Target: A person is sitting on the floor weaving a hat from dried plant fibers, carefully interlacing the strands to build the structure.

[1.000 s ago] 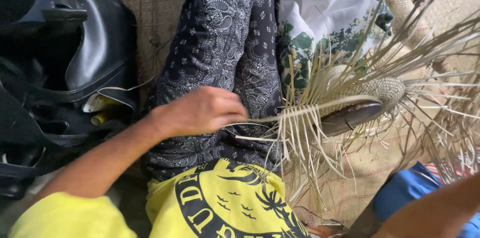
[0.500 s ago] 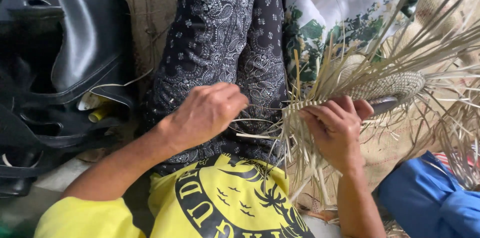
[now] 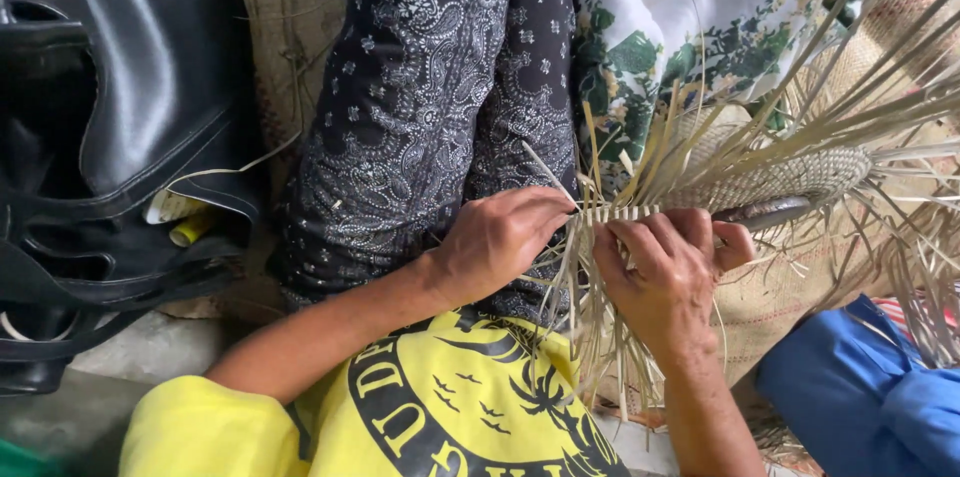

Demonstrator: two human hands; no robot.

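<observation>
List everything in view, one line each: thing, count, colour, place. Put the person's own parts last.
woven straw piece: one, pale tan, right of centre, loose strips fanning outward
dark blade-like tool: one, grey-black, under the weave, right of the hands
black bag: one, glossy black, left side, open
small yellow item: one, yellow, inside the bag's opening
floral cloth: one, white with green print, top centre-right
blue cloth: one, blue, bottom right
woven mat: one, tan, under everything
patterned trousers: one pair, dark with white print, centre
yellow shirt: one, yellow with dark print, bottom
left hand: one, pinching strips at the weave's edge
right hand: one, gripping the weave
</observation>
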